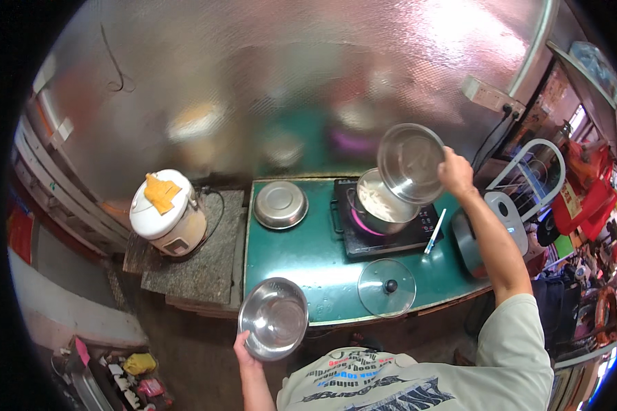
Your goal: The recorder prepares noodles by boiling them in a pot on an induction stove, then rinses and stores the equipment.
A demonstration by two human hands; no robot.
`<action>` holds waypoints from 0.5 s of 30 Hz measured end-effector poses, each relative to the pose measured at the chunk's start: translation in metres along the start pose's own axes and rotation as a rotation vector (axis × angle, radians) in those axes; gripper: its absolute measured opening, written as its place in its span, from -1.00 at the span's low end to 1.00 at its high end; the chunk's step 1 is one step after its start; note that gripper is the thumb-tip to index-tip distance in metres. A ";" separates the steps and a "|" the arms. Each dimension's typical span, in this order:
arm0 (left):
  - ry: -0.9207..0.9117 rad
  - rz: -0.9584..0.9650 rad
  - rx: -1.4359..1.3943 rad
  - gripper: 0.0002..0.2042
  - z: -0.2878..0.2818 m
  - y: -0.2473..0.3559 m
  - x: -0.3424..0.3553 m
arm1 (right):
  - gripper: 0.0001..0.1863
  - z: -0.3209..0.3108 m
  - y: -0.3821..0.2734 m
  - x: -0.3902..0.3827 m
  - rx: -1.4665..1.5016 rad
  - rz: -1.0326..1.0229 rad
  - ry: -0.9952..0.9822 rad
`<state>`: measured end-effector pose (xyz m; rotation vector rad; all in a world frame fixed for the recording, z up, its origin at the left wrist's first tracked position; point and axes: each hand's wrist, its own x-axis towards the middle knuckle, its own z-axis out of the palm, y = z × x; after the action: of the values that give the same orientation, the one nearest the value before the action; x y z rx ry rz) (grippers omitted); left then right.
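Observation:
My right hand [456, 171] grips the rim of a shiny round bowl [413, 161], tilted on its side over the cooking pot [395, 228]. Pale, whitish pieces [380, 202] lie inside the pot, partly hidden by the bowl. The pot sits on a black electric cooktop [367, 248] with a pink-purple glow under it. Low at the table's front edge, my left hand [245, 348] holds a stainless steel bowl [275, 316] by its rim, its hollow turned up and nothing seen inside. A glass lid with a black knob [389, 296] rests on the green table near the cooktop.
An upturned metal bowl [281, 205] sits on the green table [295, 264]. Right of the cooktop lie a slim white-and-blue stick [434, 236] and a grey appliance [506, 222]. A white rice cooker [178, 229] with a yellow cloth [160, 192] stands left. Foil-like sheeting [253, 75] covers the wall.

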<state>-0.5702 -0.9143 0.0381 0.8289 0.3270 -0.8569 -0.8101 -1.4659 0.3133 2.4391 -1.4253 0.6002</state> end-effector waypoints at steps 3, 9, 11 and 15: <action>-0.011 0.198 0.086 -0.49 0.041 0.002 -0.002 | -0.69 0.036 0.071 0.001 0.237 0.134 0.041; 0.138 0.493 0.225 -0.54 0.048 -0.004 0.024 | -0.80 0.025 0.039 -0.058 1.095 0.511 -0.337; 0.161 0.551 0.249 -0.55 0.046 -0.008 0.041 | -0.81 0.018 0.012 -0.085 1.166 0.542 -0.425; 0.137 0.597 0.286 -0.55 0.059 -0.018 0.067 | -0.71 0.017 -0.032 -0.144 1.180 0.538 -0.555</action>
<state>-0.5457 -1.0013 0.0293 1.1765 0.0624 -0.2885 -0.8410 -1.3463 0.2300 3.2203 -2.5249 1.2111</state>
